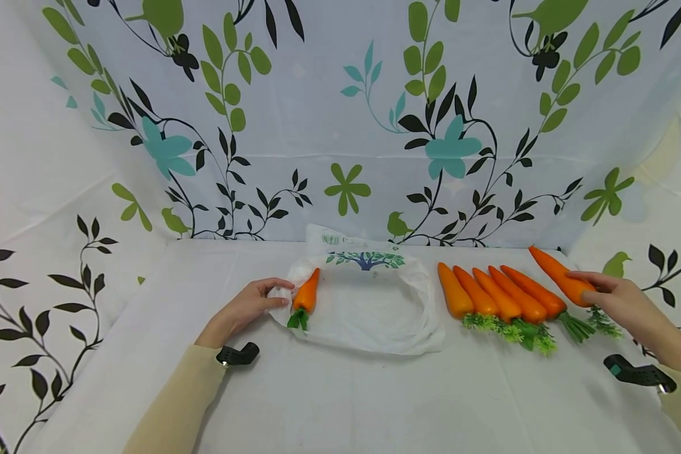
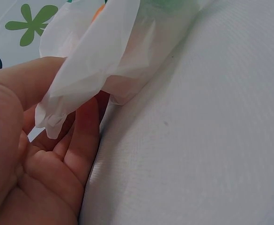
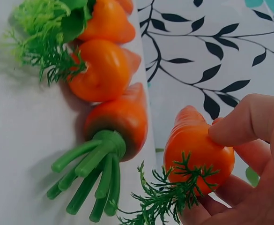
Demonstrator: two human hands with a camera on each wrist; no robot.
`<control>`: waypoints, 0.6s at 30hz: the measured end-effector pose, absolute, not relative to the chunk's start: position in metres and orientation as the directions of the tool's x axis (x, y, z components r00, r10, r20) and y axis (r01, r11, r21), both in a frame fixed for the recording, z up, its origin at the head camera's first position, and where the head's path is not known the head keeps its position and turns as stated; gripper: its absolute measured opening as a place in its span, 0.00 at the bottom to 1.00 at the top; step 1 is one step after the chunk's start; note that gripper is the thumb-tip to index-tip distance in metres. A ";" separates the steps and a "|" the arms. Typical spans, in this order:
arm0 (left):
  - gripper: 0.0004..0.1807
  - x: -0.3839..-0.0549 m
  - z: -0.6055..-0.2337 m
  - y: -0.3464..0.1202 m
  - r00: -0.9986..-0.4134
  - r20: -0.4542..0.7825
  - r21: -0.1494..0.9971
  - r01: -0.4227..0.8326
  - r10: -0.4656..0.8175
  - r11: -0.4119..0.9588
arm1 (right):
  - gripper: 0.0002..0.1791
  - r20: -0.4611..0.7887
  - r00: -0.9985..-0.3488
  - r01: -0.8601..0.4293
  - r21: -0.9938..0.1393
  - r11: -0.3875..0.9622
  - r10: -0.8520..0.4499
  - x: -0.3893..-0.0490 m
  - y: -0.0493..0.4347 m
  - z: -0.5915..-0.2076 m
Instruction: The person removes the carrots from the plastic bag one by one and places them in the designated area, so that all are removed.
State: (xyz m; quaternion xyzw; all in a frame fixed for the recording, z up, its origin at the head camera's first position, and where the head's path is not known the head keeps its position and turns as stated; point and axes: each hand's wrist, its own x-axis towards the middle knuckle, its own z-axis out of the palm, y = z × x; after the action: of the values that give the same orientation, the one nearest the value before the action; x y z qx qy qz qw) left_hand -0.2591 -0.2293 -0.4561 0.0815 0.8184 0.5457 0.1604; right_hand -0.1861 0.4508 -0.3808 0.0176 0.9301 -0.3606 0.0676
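My left hand [image 1: 255, 301] pinches the left edge of a white plastic bag [image 1: 369, 340] with a tree print, between thumb and fingers. Inside the bag's opening, close to that hand, a small toy carrot [image 1: 306, 293] with green leaves lies tip away from me. At the right, my right hand [image 1: 621, 299] grips an orange toy carrot [image 1: 562, 275] by its thick end. Feathery green leaves hang from it in the right wrist view. Left of this hand lies a row of several toy carrots [image 1: 505, 296], side by side with their tops toward me.
A white cloth covers the table [image 1: 374, 403]. Behind it hangs a curtain [image 1: 295, 189] printed with leaves and flowers. The carrot with thick green stems [image 3: 115, 124] lies at the right end of the row, nearest the right hand.
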 end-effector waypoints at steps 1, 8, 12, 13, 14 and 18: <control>0.19 -0.259 -0.456 -0.229 -0.935 -0.172 0.920 -0.041 0.309 0.389 | 0.30 -0.140 -0.990 0.081 -0.667 0.740 -0.018 -0.187 0.451 -0.381; 0.20 -0.261 -0.457 -0.230 -0.935 -0.165 0.915 -0.027 0.313 0.403 | 0.28 -0.149 -0.986 0.041 -0.658 0.751 -0.077 -0.194 0.463 -0.391; 0.20 -0.262 -0.458 -0.229 -0.935 -0.165 0.917 -0.029 0.313 0.397 | 0.28 -0.160 -0.983 0.044 -0.666 0.744 -0.085 -0.198 0.467 -0.398; 0.20 -0.262 -0.458 -0.229 -0.936 -0.167 0.917 -0.031 0.311 0.398 | 0.28 -0.167 -0.983 0.051 -0.667 0.744 -0.082 -0.199 0.468 -0.399; 0.20 -0.262 -0.458 -0.229 -0.936 -0.166 0.917 -0.030 0.311 0.398 | 0.29 -0.176 -0.981 0.061 -0.666 0.743 -0.078 -0.200 0.468 -0.399; 0.20 -0.262 -0.457 -0.229 -0.935 -0.172 0.917 -0.037 0.309 0.398 | 0.28 -0.175 -0.982 0.071 -0.671 0.738 -0.065 -0.199 0.467 -0.402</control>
State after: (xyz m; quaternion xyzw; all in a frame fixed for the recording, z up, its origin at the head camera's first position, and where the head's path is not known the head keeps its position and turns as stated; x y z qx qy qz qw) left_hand -0.2623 -0.2287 -0.4569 0.0829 0.8208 0.5422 0.1595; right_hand -0.1991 0.4667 -0.4018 0.0016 0.9274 -0.3622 0.0936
